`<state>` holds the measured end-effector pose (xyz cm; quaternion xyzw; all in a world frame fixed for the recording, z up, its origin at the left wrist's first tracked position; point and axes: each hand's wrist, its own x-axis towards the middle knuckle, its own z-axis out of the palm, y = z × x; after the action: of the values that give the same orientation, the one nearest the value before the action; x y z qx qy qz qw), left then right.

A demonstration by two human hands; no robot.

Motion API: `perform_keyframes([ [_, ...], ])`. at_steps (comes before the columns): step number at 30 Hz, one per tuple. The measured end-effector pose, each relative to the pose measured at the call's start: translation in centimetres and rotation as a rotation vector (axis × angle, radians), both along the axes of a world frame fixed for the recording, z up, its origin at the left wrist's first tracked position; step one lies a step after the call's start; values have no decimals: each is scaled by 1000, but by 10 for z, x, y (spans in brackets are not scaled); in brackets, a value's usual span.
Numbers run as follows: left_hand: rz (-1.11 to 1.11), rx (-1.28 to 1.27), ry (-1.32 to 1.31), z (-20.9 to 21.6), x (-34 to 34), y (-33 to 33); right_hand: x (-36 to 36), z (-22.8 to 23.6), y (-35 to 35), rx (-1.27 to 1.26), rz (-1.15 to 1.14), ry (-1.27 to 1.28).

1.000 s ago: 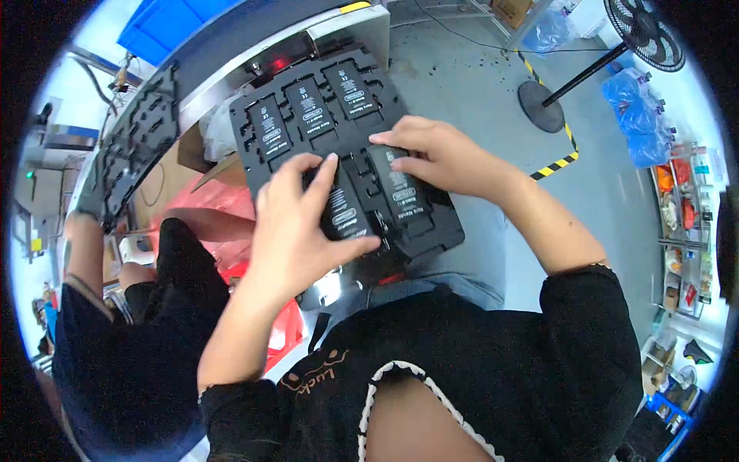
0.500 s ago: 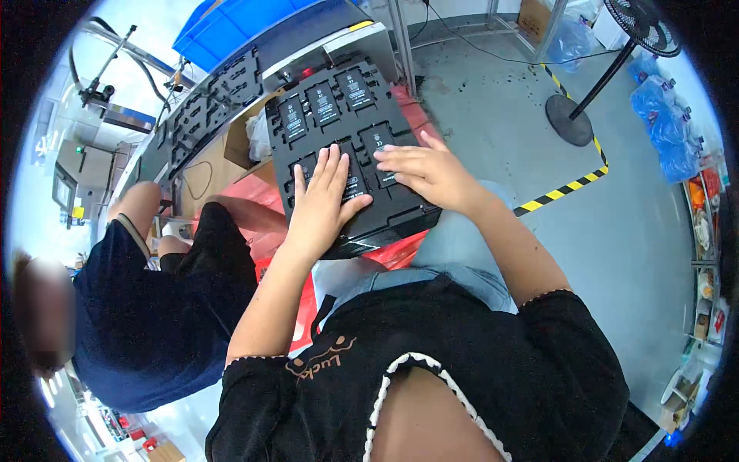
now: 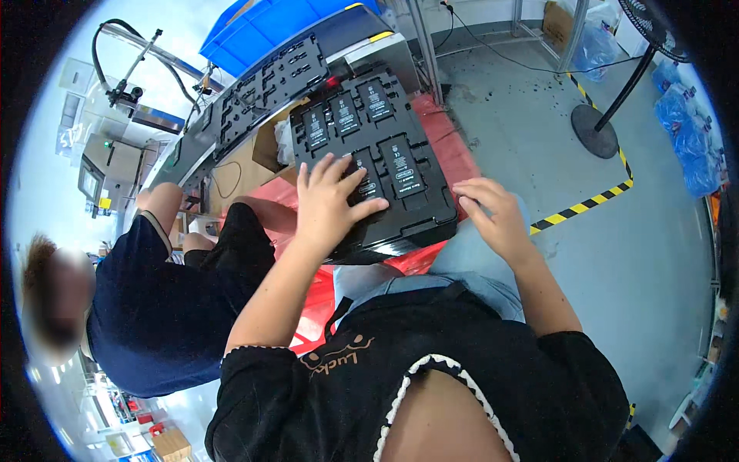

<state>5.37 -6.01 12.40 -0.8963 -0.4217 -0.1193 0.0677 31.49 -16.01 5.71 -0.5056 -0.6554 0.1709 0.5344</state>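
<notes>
A black moulded plastic tray [image 3: 362, 143] holds several flat black rectangular packs with white print, which look like phone batteries. Three lie in the far row, among them a pack [image 3: 345, 113] in the middle. In the near row one pack [image 3: 402, 166] lies fully in sight, and another [image 3: 369, 183] is partly covered by my left hand [image 3: 329, 204]. That hand rests over the tray's near left part, fingers spread. Just off the tray's right edge hovers my right hand [image 3: 499, 222], its fingers slightly bent and apart, nothing visible in them.
More black trays [image 3: 269, 85] lie on the bench at far left, beside a blue bin [image 3: 258, 31]. A co-worker in dark clothes [image 3: 165, 300] sits at my left. A pedestal fan [image 3: 594, 131] stands on the floor at right. Red sheeting [image 3: 446, 138] shows beneath my tray.
My right hand has lifted off the near-row pack and drawn right, past the tray's edge. The left hand stays over the tray, its fingers more bent. The whole view has shifted slightly.
</notes>
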Motion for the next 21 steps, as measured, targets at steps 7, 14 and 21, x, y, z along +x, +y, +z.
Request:
perform_keyframes([
  [7, 896, -582, -1621, -20, -92, 165, 15, 1, -6, -50, -54, 41],
  [14, 758, -795, -2499, -30, -105, 289, 23, 6, -10, -86, -55, 16],
  [21, 464, -1008, -2203, -31, -125, 248, 51, 5, -16, -138, -246, 95],
])
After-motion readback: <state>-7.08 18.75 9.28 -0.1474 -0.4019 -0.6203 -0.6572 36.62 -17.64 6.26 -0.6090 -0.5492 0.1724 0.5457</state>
